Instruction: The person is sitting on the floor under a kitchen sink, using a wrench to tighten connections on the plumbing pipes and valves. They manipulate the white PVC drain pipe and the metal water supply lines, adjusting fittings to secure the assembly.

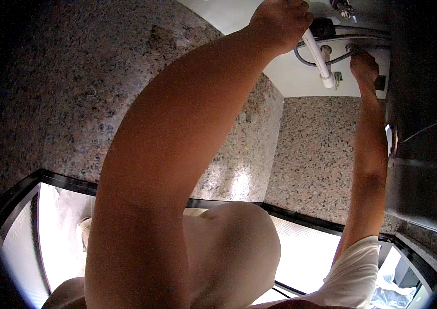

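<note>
My left hand is at the top of the view, its fingers curled round the upper end of a white plastic pipe. The pipe slants down to a wider white end. Farther right, my right hand reaches to the pale wall, its fingers closed at the end of a thin grey hose. Its fingertips are partly hidden, and a round fitting on the wall lies right by them. The hose loops behind the white pipe.
Speckled granite panels enclose the space. A metal valve and a black box-shaped part with dark hoses sit near the top. A dark shiny surface runs along the right. A black-framed opening surrounds my body.
</note>
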